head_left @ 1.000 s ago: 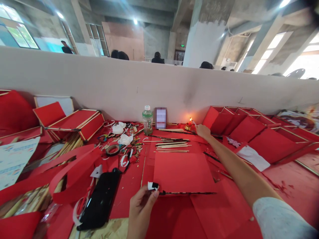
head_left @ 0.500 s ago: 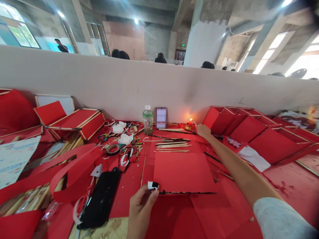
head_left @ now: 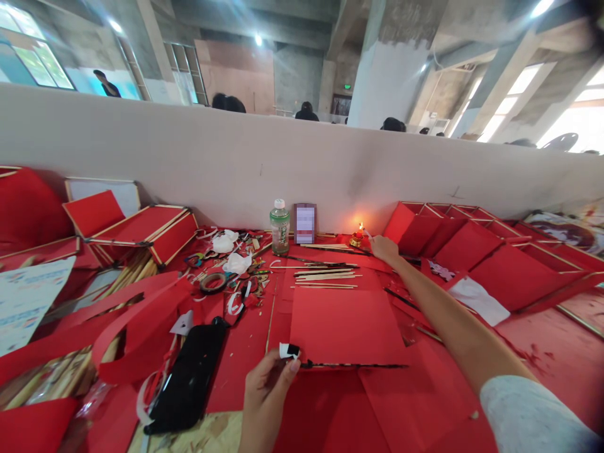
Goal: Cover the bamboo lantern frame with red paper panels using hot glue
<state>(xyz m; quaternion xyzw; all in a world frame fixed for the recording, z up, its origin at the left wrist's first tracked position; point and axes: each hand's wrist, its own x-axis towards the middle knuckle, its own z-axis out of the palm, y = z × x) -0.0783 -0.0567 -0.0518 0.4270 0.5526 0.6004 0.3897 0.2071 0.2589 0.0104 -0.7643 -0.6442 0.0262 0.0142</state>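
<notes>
Pinching with your left hand point(head_left: 268, 390), thumb against finger and almost no gap, you hold one small white-and-black piece point(head_left: 289, 351) at the near left corner of a red sheet point(head_left: 349, 324). That sheet lies flat towards the near middle of the desk point(head_left: 221, 434), one dark strip point(head_left: 358, 365) running along its near edge. Your right hand point(head_left: 384, 248) reaches out to the back edge, fingers closed on one thin pale stick point(head_left: 369, 234); its tip is right by the single flame point(head_left: 361, 226) of one red-and-gold candle holder point(head_left: 357, 240). You cannot tell from here whether tip and flame touch.

Along that back edge, left of the candle holder, you have one phone point(head_left: 304, 226) standing upright and one capped bottle point(head_left: 280, 233) beside it. Between the bottle and your red sheet lie several thin sticks point(head_left: 328, 277), too overlapped to count. Towards the left side you have two crumpled white pieces point(head_left: 237, 264), one tape roll point(head_left: 213, 291) and, nearer you, one black case point(head_left: 189, 377). One red framed box point(head_left: 141, 229) sits at the back left; several red boxes point(head_left: 486, 251) lean together at the back right.
</notes>
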